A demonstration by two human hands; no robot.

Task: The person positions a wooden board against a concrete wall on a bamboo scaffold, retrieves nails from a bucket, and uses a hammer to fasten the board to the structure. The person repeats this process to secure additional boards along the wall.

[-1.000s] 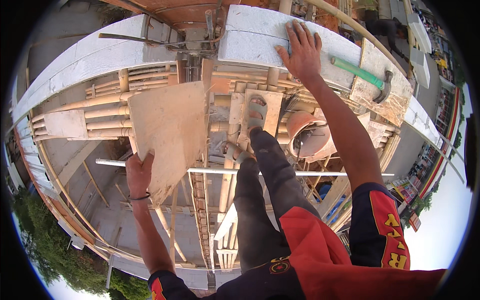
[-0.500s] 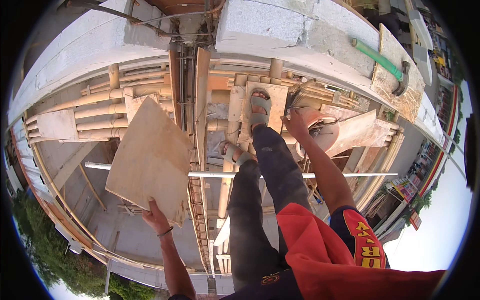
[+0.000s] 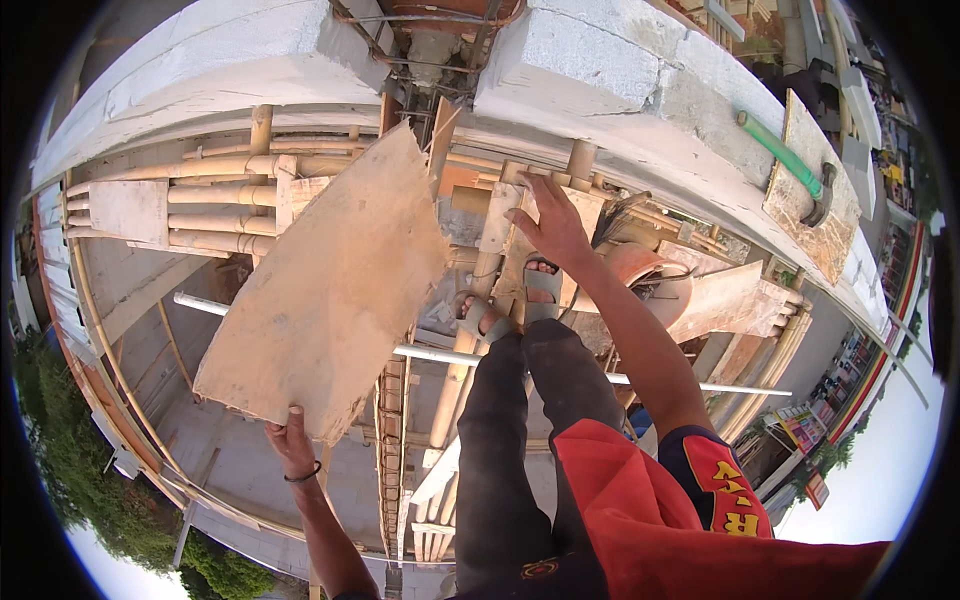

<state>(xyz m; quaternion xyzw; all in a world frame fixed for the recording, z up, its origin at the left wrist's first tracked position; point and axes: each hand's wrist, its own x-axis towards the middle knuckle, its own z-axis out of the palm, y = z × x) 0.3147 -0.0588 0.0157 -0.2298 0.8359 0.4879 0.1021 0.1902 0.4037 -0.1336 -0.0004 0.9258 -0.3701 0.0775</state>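
Observation:
My left hand (image 3: 294, 445) grips the lower edge of a plywood board (image 3: 325, 290), its thumb on the face of the sheet. The board is raised and tilted, and its far corner reaches across the long formwork planks. My right hand (image 3: 550, 222) is held out in front of me with fingers apart and nothing in it. It hovers beyond my sandalled feet, which stand on a wooden board (image 3: 575, 225). Just right of my right forearm sits an orange bucket (image 3: 665, 280) with wires and thin pieces inside.
A white block wall (image 3: 570, 65) runs along the far side. On it, a board (image 3: 830, 215) carries a green-handled hammer (image 3: 785, 155). Bamboo poles (image 3: 220, 194) form the scaffold, with a drop below. A white pipe (image 3: 440, 354) crosses under my legs.
The board has risen closer and shifted right, now covering part of the formwork. My right hand has left the bucket and moved left. My feet have drawn together.

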